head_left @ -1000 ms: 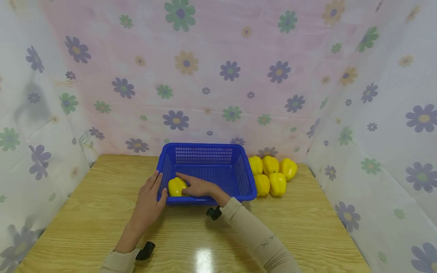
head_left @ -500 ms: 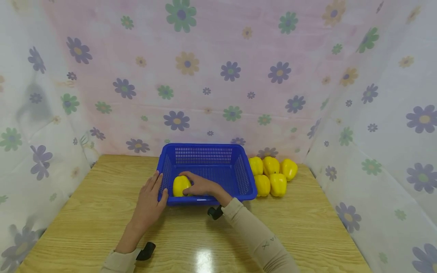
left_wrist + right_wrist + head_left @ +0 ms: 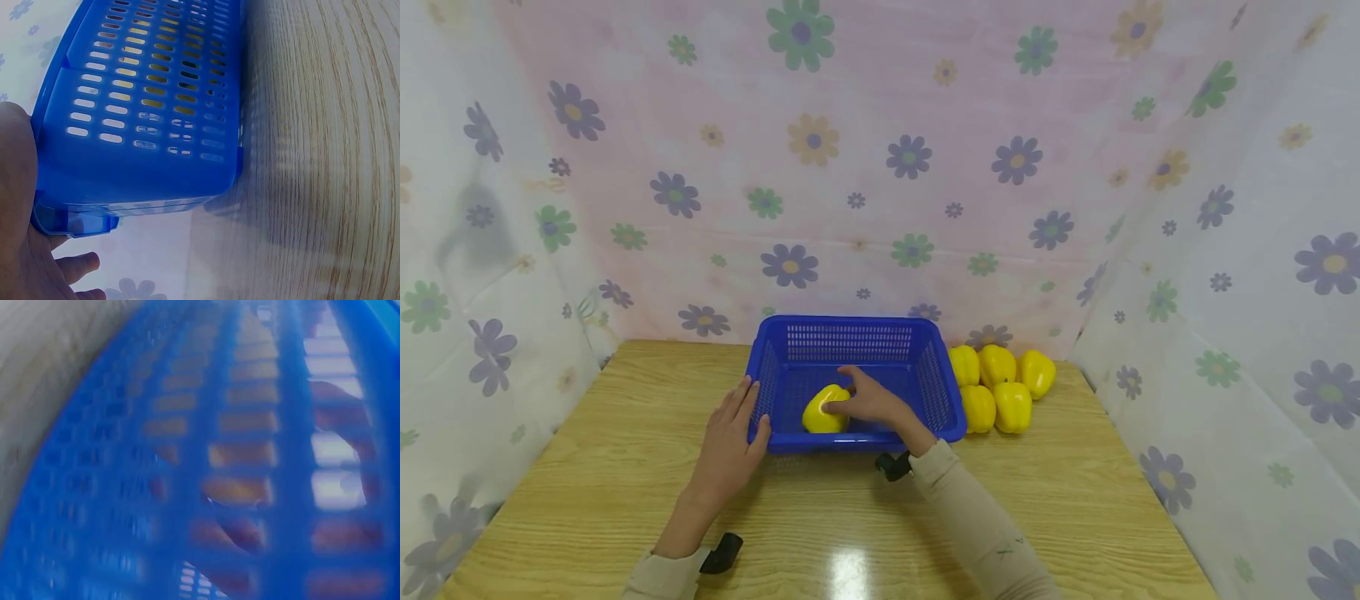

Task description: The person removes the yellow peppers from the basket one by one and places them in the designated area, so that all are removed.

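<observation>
In the head view a blue plastic basket (image 3: 850, 442) with slotted walls stands on the wooden table. A yellow bell pepper (image 3: 825, 410) is inside it, near the front wall and tilted. My right hand (image 3: 874, 402) reaches over the front rim and holds this pepper, thumb on its near side. Its far-side fingers are partly hidden. My left hand (image 3: 724, 440) rests at the basket's left rim with fingers fairly straight. The left wrist view has the left hand (image 3: 19, 206) beside the basket's corner, yellow showing through the slots. Through the blurred wall (image 3: 294, 456), the right wrist view shows fingers.
Several more yellow bell peppers (image 3: 1012, 407) lie in two rows right of the basket, close to its side. A flower-patterned cloth (image 3: 865, 200) hangs behind and on both sides of the wooden table (image 3: 805, 533).
The right hand and the pepper have moved right inside the basket, from its left end toward the middle, and the pepper has tilted. The left hand and basket stay put.
</observation>
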